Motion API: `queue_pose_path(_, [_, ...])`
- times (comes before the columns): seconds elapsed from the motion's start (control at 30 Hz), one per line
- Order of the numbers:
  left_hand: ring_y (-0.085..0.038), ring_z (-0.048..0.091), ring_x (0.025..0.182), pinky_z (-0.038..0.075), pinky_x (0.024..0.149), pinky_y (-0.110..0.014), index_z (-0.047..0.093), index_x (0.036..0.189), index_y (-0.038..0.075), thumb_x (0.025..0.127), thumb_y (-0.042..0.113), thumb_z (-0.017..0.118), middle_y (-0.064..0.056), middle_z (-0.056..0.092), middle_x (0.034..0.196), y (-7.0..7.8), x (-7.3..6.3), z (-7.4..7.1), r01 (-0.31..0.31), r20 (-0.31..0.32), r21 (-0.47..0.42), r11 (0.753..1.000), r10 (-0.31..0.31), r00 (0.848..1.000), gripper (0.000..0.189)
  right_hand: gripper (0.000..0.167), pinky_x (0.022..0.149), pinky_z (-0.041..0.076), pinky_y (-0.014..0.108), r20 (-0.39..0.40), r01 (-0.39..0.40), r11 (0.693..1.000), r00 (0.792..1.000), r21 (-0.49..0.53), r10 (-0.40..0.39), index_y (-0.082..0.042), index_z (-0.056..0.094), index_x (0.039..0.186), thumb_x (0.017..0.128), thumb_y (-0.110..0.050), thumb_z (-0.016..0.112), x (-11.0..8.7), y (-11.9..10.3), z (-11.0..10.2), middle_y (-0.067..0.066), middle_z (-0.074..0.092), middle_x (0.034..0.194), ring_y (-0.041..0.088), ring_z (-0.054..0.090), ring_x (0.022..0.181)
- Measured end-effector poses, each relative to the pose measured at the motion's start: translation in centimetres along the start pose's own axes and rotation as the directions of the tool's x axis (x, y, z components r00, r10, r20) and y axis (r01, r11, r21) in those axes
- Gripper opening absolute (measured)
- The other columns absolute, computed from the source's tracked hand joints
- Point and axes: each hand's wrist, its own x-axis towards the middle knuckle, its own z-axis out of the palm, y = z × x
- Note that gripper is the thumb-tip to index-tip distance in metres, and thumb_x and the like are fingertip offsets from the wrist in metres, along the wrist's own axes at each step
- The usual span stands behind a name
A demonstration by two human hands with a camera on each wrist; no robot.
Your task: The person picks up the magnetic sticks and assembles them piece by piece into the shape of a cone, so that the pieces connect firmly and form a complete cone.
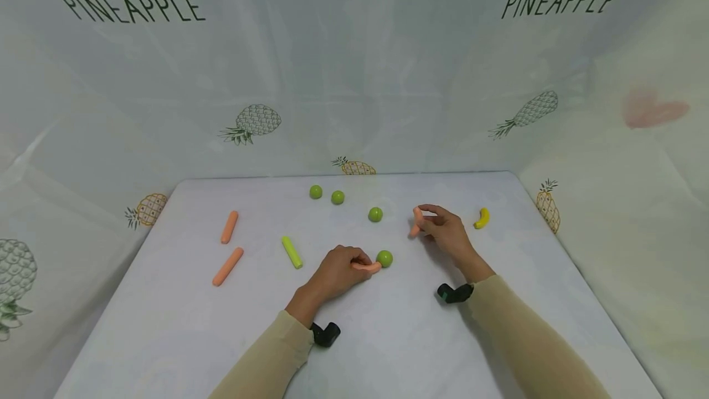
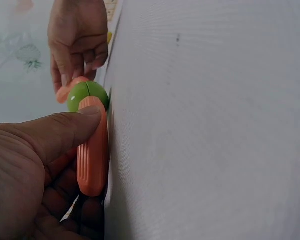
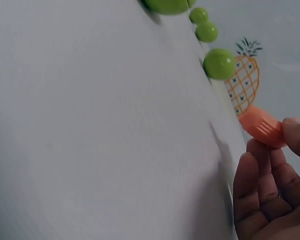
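My left hand (image 1: 339, 271) pinches a curved, ribbed orange toy piece (image 2: 92, 162) low over the table, thumb on one end. Right at that piece's far tip sits a green ball (image 1: 384, 258) with a seam across it. Farther right, my right hand (image 1: 446, 234) holds a second curved orange piece (image 3: 262, 127) between thumb and fingers, raised a little off the white surface. Another green ball (image 1: 375, 214) lies to the left of this hand. Beyond it on the right is a small yellow toy banana (image 1: 482, 218).
Two orange sticks (image 1: 229, 227) lie on the left of the white table (image 1: 166, 325), with a yellow-green stick (image 1: 292, 252) nearer the middle. Two more green balls (image 1: 338, 197) stand near the back edge. A pineapple-print curtain (image 1: 354, 66) hangs behind the table.
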Motion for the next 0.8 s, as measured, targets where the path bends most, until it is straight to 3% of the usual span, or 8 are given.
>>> queue_pose_path(0.13, [-0.010, 0.059, 0.093, 0.050, 0.082, -0.031, 0.080, 0.101, 0.025, 0.097, 0.038, 0.078, 0.013, 0.071, 0.094, 0.2, 0.0, 0.0, -0.006, 0.000, 0.006, 1.000, 0.006, 1.000, 0.014, 0.052, 0.080, 0.062, 0.030, 0.039, -0.007, 0.999, 0.999, 0.037, 0.005, -0.018, 0.063, 0.145, 0.099, -0.039, 0.075, -0.4, -0.2, 0.6, 0.017, 0.074, 0.127, 0.017, 0.070, 0.098])
queue_pose_path(0.4, [-0.011, 0.057, 0.093, 0.050, 0.081, -0.031, 0.080, 0.098, 0.026, 0.096, 0.042, 0.078, 0.014, 0.070, 0.092, 0.2, 0.0, 0.0, -0.008, -0.007, -0.009, 1.000, 0.008, 1.000, 0.016, 0.048, 0.076, 0.061, 0.031, 0.107, -0.028, 0.997, 0.994, 0.070, 0.020, -0.013, 0.060, 0.148, 0.103, -0.026, 0.072, -1.4, -0.9, 2.2, 0.018, 0.073, 0.121, 0.021, 0.072, 0.080])
queue_pose_path(0.8, [-0.012, 0.057, 0.091, 0.049, 0.079, -0.030, 0.080, 0.097, 0.024, 0.095, 0.032, 0.081, 0.014, 0.072, 0.091, 0.4, 0.0, 0.2, -0.043, -0.006, -0.013, 0.999, 0.043, 0.999, 0.009, 0.047, 0.076, 0.063, 0.033, 0.218, -0.009, 0.996, 0.976, 0.086, -0.010, -0.009, 0.060, 0.148, 0.103, -0.020, 0.070, -1.6, -0.9, 3.9, 0.019, 0.077, 0.105, 0.024, 0.073, 0.091])
